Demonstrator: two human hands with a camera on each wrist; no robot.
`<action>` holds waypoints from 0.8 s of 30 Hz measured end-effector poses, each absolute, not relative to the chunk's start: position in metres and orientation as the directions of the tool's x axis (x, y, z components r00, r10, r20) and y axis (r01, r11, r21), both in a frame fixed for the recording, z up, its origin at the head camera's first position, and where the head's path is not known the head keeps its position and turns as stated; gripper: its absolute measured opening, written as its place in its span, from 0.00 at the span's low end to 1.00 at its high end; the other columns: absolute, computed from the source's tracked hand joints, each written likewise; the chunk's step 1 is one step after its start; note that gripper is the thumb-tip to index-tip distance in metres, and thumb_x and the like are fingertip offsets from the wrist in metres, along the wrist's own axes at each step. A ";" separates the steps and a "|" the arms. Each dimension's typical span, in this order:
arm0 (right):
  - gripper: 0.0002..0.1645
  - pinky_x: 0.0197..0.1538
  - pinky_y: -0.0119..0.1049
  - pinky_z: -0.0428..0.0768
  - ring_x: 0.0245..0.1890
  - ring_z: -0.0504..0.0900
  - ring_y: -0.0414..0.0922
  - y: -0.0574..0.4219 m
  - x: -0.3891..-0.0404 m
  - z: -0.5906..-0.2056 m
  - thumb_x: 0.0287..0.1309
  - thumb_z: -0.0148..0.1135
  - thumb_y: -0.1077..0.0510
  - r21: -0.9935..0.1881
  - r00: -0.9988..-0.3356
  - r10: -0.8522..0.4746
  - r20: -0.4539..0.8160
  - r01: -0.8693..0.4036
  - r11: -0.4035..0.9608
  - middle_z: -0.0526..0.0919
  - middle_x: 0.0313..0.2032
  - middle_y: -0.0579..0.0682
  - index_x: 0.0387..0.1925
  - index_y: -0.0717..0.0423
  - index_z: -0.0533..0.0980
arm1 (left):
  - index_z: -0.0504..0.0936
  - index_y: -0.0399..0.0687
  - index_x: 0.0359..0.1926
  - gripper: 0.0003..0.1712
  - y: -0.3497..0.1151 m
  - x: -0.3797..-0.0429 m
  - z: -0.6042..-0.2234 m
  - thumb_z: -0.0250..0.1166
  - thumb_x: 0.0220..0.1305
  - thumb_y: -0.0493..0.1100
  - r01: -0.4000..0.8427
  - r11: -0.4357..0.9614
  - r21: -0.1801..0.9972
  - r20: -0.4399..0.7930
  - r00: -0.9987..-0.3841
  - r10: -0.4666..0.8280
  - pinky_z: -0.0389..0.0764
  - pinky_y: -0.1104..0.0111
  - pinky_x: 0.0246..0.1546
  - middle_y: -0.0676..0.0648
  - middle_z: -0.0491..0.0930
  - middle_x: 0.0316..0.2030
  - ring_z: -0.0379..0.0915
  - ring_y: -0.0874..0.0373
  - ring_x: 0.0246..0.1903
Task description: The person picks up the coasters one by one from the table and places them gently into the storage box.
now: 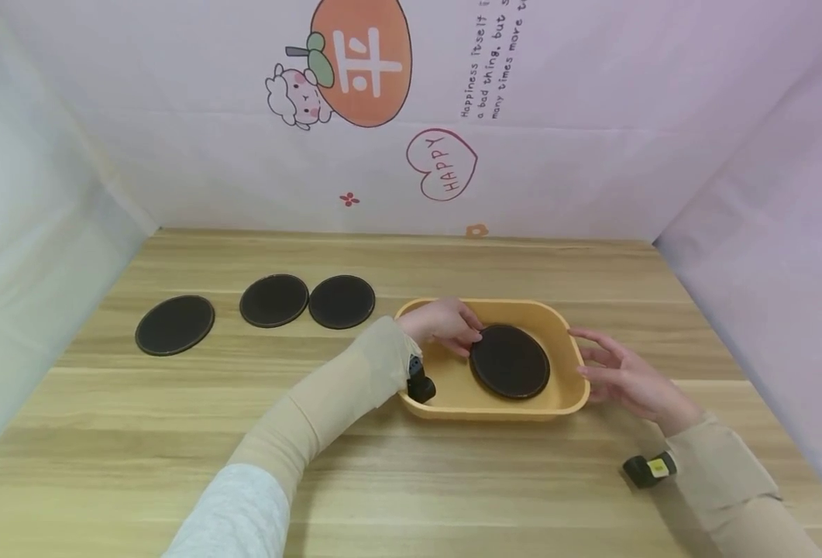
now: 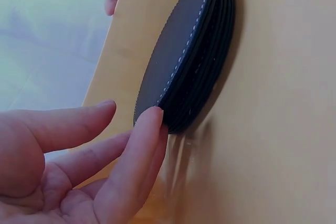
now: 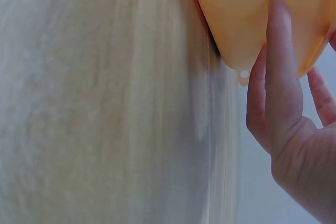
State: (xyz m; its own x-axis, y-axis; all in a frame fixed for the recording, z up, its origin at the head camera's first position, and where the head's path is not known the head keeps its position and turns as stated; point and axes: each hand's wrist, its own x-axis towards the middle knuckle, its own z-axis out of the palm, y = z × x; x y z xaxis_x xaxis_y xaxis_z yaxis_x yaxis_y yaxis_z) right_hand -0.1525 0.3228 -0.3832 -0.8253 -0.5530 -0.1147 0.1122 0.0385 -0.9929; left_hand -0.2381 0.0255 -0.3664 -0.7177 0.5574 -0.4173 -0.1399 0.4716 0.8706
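A pale orange plastic tub (image 1: 494, 414) stands on the table, with a stack of round black coasters (image 1: 510, 361) in its right half. White stitching runs round the top coaster (image 2: 176, 40), and several layers show below it. My left hand (image 1: 445, 324) reaches over the tub's left end. Its fingertips touch the near edge of the stack, while the thumb (image 2: 84, 124) stays apart from it. At the tub's right end is my right hand (image 1: 627, 380), its fingers spread against the outer wall, as the right wrist view shows, and near the rim.
Three more black discs lie on the wooden table (image 1: 173, 465) to the left: one far-left disc (image 1: 175, 325), a middle disc (image 1: 274, 301) and a right disc (image 1: 342, 301), the latter two nearly touching. A printed white cloth (image 1: 208, 170) hangs behind.
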 end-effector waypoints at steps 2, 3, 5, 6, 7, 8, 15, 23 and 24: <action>0.31 0.44 0.43 0.83 0.48 0.81 0.43 0.322 -0.153 -0.382 0.66 0.46 0.70 -0.993 -0.825 -0.554 -0.110 0.110 0.034 0.74 0.53 0.40 0.63 0.39 0.59 | 0.74 0.31 0.57 0.20 0.025 -0.239 -0.366 0.60 0.63 0.31 -0.136 0.475 0.870 -0.417 -0.716 0.560 0.84 0.70 0.34 0.36 0.79 0.50 0.82 0.51 0.40; 0.31 0.44 0.43 0.83 0.48 0.81 0.43 0.322 -0.153 -0.382 0.66 0.46 0.71 -0.994 -0.824 -0.556 -0.108 0.109 0.031 0.74 0.53 0.40 0.63 0.39 0.59 | 0.74 0.31 0.57 0.20 0.025 -0.239 -0.365 0.59 0.64 0.31 -0.132 0.474 0.871 -0.414 -0.716 0.562 0.84 0.70 0.35 0.36 0.79 0.50 0.82 0.51 0.41; 0.31 0.43 0.43 0.83 0.48 0.81 0.43 0.321 -0.153 -0.382 0.66 0.46 0.71 -0.994 -0.825 -0.556 -0.105 0.105 0.032 0.74 0.53 0.40 0.64 0.40 0.59 | 0.73 0.31 0.57 0.21 0.024 -0.238 -0.364 0.59 0.64 0.31 -0.123 0.473 0.872 -0.408 -0.718 0.564 0.84 0.69 0.36 0.36 0.78 0.51 0.81 0.49 0.43; 0.31 0.43 0.43 0.83 0.48 0.81 0.43 0.321 -0.153 -0.383 0.66 0.46 0.71 -0.994 -0.825 -0.556 -0.104 0.102 0.034 0.74 0.54 0.40 0.64 0.40 0.59 | 0.73 0.31 0.58 0.21 0.023 -0.238 -0.364 0.59 0.64 0.31 -0.120 0.472 0.873 -0.404 -0.721 0.563 0.84 0.69 0.36 0.36 0.78 0.51 0.81 0.49 0.43; 0.31 0.43 0.43 0.83 0.48 0.81 0.43 0.321 -0.152 -0.383 0.66 0.45 0.71 -0.994 -0.825 -0.555 -0.103 0.100 0.036 0.74 0.53 0.40 0.64 0.40 0.59 | 0.73 0.31 0.58 0.21 0.023 -0.237 -0.365 0.59 0.64 0.31 -0.117 0.472 0.874 -0.400 -0.724 0.562 0.84 0.69 0.36 0.36 0.78 0.52 0.81 0.49 0.44; 0.31 0.43 0.44 0.83 0.47 0.81 0.43 0.322 -0.152 -0.384 0.66 0.46 0.71 -0.994 -0.827 -0.551 -0.108 0.101 0.044 0.74 0.53 0.40 0.64 0.40 0.59 | 0.74 0.31 0.58 0.20 0.023 -0.236 -0.365 0.58 0.64 0.32 -0.114 0.471 0.875 -0.397 -0.726 0.562 0.84 0.69 0.36 0.36 0.78 0.52 0.80 0.48 0.44; 0.32 0.44 0.44 0.83 0.48 0.81 0.43 0.324 -0.149 -0.386 0.66 0.45 0.71 -0.993 -0.822 -0.559 -0.109 0.117 0.022 0.75 0.52 0.41 0.63 0.37 0.61 | 0.75 0.34 0.56 0.19 0.024 -0.233 -0.365 0.59 0.65 0.34 -0.090 0.502 0.860 -0.399 -0.732 0.552 0.84 0.69 0.35 0.38 0.79 0.49 0.80 0.52 0.41; 0.32 0.45 0.44 0.83 0.48 0.80 0.44 0.322 -0.151 -0.384 0.66 0.43 0.72 -0.993 -0.800 -0.595 -0.082 0.114 -0.015 0.75 0.54 0.42 0.63 0.38 0.60 | 0.77 0.37 0.55 0.18 0.021 -0.235 -0.364 0.60 0.64 0.35 -0.056 0.550 0.833 -0.408 -0.733 0.544 0.84 0.68 0.36 0.40 0.80 0.48 0.79 0.52 0.44; 0.32 0.45 0.44 0.83 0.49 0.80 0.44 0.322 -0.152 -0.384 0.66 0.43 0.72 -0.994 -0.798 -0.598 -0.079 0.112 -0.018 0.75 0.54 0.42 0.64 0.38 0.60 | 0.77 0.37 0.55 0.18 0.021 -0.235 -0.364 0.60 0.64 0.35 -0.053 0.551 0.833 -0.408 -0.732 0.546 0.84 0.68 0.36 0.40 0.80 0.48 0.79 0.52 0.44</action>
